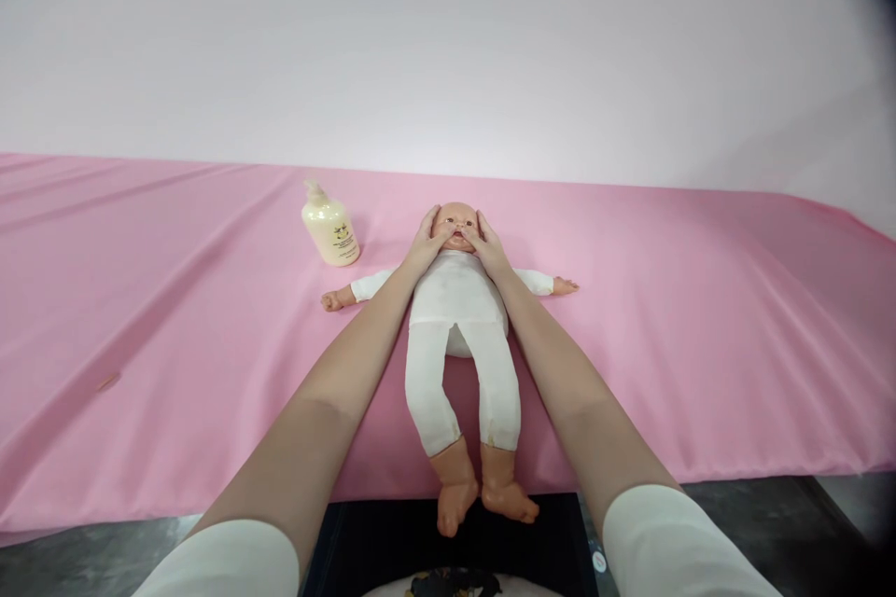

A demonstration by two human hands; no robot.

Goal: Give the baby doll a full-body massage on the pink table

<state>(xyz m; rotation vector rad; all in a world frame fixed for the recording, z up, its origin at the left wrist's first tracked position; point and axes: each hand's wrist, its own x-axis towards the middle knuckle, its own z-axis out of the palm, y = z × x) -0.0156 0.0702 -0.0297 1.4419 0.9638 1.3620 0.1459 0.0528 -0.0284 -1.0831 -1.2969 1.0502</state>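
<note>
A baby doll (458, 298) in a white one-piece lies on its back on the pink sheet (175, 298), head away from me, arms spread, feet hanging over the near edge. My left hand (425, 242) rests on the left side of the doll's face with the thumb near its mouth. My right hand (486, 244) rests on the right side of the face, thumb also near the mouth. Both hands cup the head with fingers spread.
A cream pump bottle (329, 226) stands on the sheet just left of the doll's head. A pale pink wall (448, 56) rises behind the table. Dark floor (770, 504) shows below the sheet's near edge.
</note>
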